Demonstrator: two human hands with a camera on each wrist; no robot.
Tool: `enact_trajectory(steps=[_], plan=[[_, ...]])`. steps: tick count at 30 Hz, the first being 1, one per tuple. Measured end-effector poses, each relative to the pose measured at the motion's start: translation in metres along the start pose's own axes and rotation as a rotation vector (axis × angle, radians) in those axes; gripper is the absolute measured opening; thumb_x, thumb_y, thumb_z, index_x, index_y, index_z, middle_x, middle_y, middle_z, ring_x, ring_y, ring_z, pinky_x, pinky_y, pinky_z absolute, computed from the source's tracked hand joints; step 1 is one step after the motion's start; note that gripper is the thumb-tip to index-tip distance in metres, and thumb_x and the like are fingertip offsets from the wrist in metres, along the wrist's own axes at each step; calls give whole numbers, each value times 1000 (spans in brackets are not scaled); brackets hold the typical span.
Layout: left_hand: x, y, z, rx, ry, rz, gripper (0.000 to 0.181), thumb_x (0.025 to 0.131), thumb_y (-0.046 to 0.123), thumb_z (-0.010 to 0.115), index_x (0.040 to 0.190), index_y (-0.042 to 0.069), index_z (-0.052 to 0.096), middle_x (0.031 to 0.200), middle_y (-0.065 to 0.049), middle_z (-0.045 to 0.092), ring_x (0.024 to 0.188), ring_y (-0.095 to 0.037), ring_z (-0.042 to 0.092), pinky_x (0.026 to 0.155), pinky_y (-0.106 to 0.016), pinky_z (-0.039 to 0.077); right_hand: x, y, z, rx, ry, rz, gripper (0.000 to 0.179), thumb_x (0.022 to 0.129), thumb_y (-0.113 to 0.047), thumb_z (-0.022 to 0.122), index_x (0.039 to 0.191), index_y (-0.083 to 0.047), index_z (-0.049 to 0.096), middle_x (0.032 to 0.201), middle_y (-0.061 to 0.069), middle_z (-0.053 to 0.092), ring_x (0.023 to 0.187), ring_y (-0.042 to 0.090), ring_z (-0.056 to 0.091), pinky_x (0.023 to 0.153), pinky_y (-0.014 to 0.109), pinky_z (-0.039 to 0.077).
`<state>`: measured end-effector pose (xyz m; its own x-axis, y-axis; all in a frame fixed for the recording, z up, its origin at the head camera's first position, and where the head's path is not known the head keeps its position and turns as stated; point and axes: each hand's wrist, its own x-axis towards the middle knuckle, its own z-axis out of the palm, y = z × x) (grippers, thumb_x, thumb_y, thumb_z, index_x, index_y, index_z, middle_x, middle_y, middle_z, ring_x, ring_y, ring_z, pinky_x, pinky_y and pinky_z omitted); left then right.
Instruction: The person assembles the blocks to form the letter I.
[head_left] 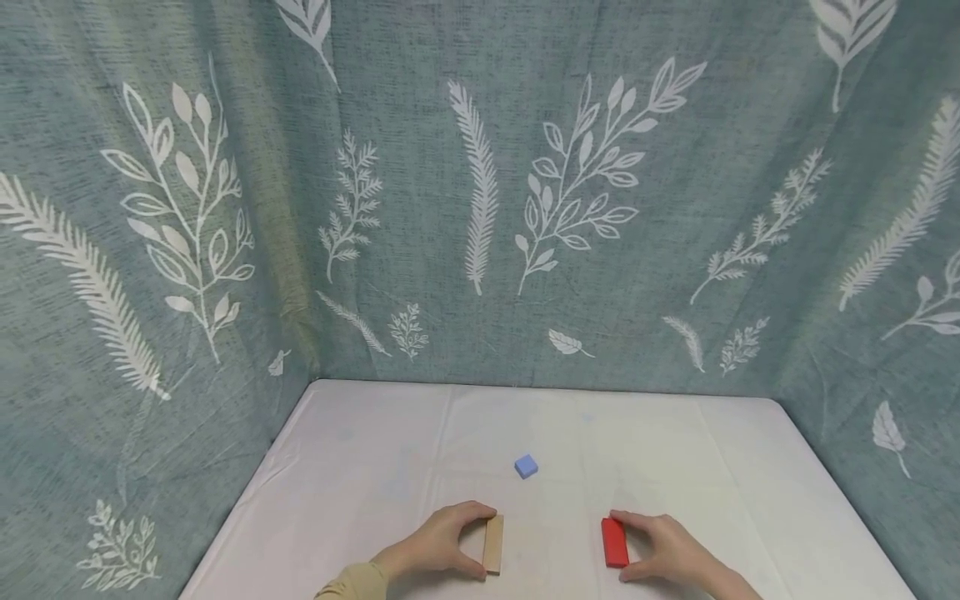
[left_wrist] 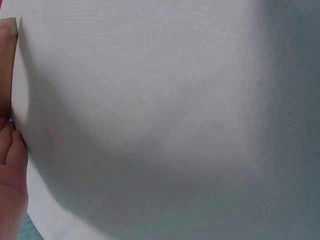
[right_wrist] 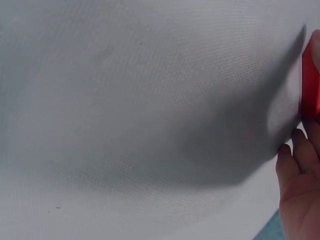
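My left hand (head_left: pixel 442 540) pinches a tan wooden block (head_left: pixel 493 544) by its two short ends, thumb at the near end and fingers at the far one. In the left wrist view part of that block (left_wrist: pixel 7 70) shows at the left edge. To the right, my right hand (head_left: pixel 667 550) holds a red block (head_left: pixel 614 542) by its ends in the same manner. The right wrist view catches only a strip of the red block (right_wrist: pixel 310 85) at its edge. A small blue block (head_left: pixel 527 466) lies farther back on the table, between the hands and touched by neither.
A white cloth covers the table (head_left: pixel 390 442). Green curtains (head_left: pixel 405 200) with white leaf prints stand along the back and both sides. The two held blocks are a hand's width or so apart.
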<state>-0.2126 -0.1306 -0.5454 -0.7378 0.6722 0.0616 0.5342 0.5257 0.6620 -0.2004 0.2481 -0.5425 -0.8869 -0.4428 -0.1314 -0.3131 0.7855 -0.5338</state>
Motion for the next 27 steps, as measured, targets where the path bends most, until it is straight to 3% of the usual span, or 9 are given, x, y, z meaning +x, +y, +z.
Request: enact_trajectory(steps=[13,20,27], plan=[[0,-1,2,13,8,-21,77,66,36,85,130,6,54,128,-3,60,121,-23,55,106,-35,44,0,4,-2,15,6,-41,71,67,-39,83,127,-8,60,123,7,65,114,29,59,91,43,53],[1,0,1,7,8,-31,76,65,33,85,129,6,55,128,-4,61,121,-23,56,106,-34,44,1,6,-4,20,28,-79,72,67,-43,82,126,-8,61,122,7,66,114,25,61,90,35,55],[0,3,0,3,3,-36,75,65,32,85,128,5,55,128,-5,61,121,-23,56,106,-34,44,5,1,-16,49,69,-129,72,67,-39,83,125,-3,60,124,12,64,115,35,59,90,45,54]])
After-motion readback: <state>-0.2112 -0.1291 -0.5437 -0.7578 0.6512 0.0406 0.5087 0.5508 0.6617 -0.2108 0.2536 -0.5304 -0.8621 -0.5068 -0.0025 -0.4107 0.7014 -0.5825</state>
